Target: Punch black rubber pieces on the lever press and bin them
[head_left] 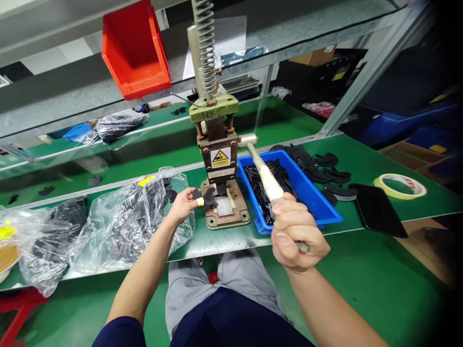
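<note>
A: Writing?
B: Yellow warning sticker (220,157) on press (213,136); small print unreadable.
A: Grip?
B: Right hand (298,233) clamped round lever (266,177); left hand (183,206) pinches black curved part (209,197) at press base (238,205).

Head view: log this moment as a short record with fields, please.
Station: press on a green bench
Left grip: beside the press, pinching a dark piece
Right grip: wrapped around the lever
Right of press: blue tray of black parts; farther out, tape
Left of press: clear bags
Above: red bin
</note>
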A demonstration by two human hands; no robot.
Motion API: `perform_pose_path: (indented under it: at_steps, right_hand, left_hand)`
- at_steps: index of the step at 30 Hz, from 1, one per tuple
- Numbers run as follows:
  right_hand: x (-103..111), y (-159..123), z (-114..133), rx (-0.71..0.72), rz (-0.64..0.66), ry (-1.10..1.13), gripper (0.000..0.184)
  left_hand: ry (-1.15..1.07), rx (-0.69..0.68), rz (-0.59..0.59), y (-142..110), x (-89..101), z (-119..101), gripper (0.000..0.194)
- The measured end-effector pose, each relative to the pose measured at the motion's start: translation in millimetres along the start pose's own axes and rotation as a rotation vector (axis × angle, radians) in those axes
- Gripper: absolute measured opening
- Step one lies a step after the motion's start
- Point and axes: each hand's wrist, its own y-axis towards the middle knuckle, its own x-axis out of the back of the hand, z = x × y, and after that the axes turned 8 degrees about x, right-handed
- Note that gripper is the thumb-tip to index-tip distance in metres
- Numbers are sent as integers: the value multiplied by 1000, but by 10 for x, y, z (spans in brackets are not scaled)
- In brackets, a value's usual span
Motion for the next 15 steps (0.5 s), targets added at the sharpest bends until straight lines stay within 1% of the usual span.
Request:
perform_pose_path:
  at_steps: [3,5,8,11,13,15]
  right_hand:
    - [-22,28,11,87,-9,58,19]
    - [-34,54,23,140,-20,105,15]
    - [-26,76,34,151,-1,132,14]
    - [6,76,35,151,38,150,13]
    - [21,73,32,146,50,162,13]
    - [25,72,31,141,49,173,14]
  left_hand:
    - [21,80,17,100,-112,-82,50]
    - [37,92,27,160,-201,-126,44]
    - [46,113,51,237,-337,-155,36]
    - [42,170,48,301,-436,-137,35]
    - [36,198,20,334,-469,-121,35]
    - [37,210,-34,356,-482,-120,36]
